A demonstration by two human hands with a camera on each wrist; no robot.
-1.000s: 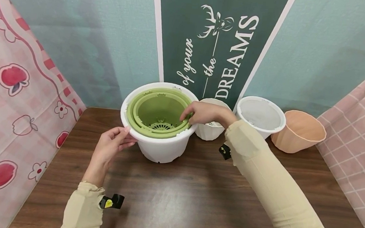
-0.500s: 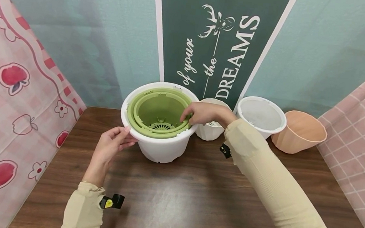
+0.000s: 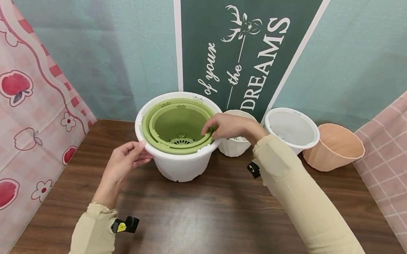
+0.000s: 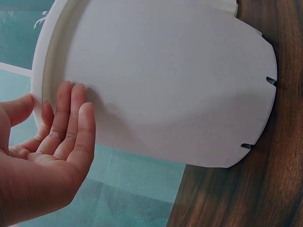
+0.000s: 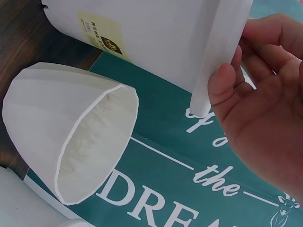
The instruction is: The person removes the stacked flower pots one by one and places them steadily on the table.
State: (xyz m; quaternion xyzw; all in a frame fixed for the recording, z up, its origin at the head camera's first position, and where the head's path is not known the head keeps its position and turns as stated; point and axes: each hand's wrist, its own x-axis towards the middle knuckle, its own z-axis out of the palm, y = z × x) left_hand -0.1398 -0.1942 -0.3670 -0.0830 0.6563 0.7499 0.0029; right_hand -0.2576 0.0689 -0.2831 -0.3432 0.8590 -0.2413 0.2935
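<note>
A large white flowerpot [image 3: 180, 167] stands upright at the back left of the table. Nested inside it are a green flowerpot [image 3: 145, 127] and a smaller green flowerpot [image 3: 173, 120] with a slotted bottom. With thumb and fingers, my left hand [image 3: 123, 160] pinches the white pot's rim at its left side; the left wrist view has its thumb above the rim and fingers [image 4: 78, 123] beneath. On the opposite side, my right hand [image 3: 230, 126] reaches over the white rim and pinches the smaller green pot's rim. Its fingertips inside are partly hidden in the right wrist view.
Just right of the nested pots stands a small white faceted pot [image 3: 234, 147]. Further right are a white-rimmed pot [image 3: 291, 128] and a peach pot [image 3: 331, 149]. A fabric backdrop [image 3: 123, 57] hangs close behind the wooden table [image 3: 199, 222].
My right wrist has shifted very slightly to the right, and the smaller green pot with its slotted bottom has moved a little the same way. The left hand holds still.
</note>
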